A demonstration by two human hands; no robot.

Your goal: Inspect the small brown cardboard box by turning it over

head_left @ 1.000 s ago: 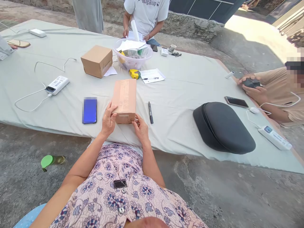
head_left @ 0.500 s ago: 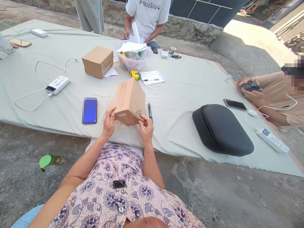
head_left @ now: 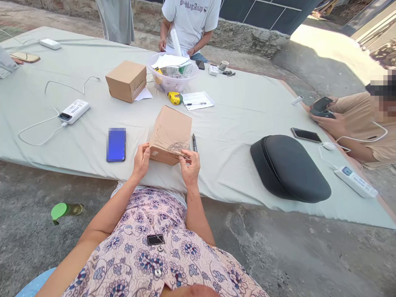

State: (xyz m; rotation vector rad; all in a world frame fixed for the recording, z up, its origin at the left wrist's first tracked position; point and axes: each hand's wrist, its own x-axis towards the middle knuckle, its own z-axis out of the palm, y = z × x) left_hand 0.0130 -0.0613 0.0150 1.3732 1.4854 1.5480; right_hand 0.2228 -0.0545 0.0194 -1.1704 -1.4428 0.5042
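Between my two hands is a brown cardboard box (head_left: 173, 128), tilted, with dark scribbled lines drawn near its lower right corner. My left hand (head_left: 141, 161) grips its lower left edge, thumb and fingers closed on the cardboard. At the lower right corner, my right hand (head_left: 189, 166) pinches the box beside the scribble. A black marker pen (head_left: 194, 143) lies on the cloth just right of the box. To the left of my left hand rests a phone with a blue screen (head_left: 116, 144).
A second cardboard box (head_left: 125, 81), a plastic basin (head_left: 173, 83), a yellow tape measure (head_left: 175, 98) and a notepad (head_left: 198, 100) stand beyond. On the left is a white power bank (head_left: 74, 111) with cable; on the right, a black case (head_left: 289, 169). Other people sit around the table (head_left: 235, 123).
The box has turned in my hands, so its scribbled face now points more upward and the taped face is out of sight. The person at right has opened the dark object they hold.
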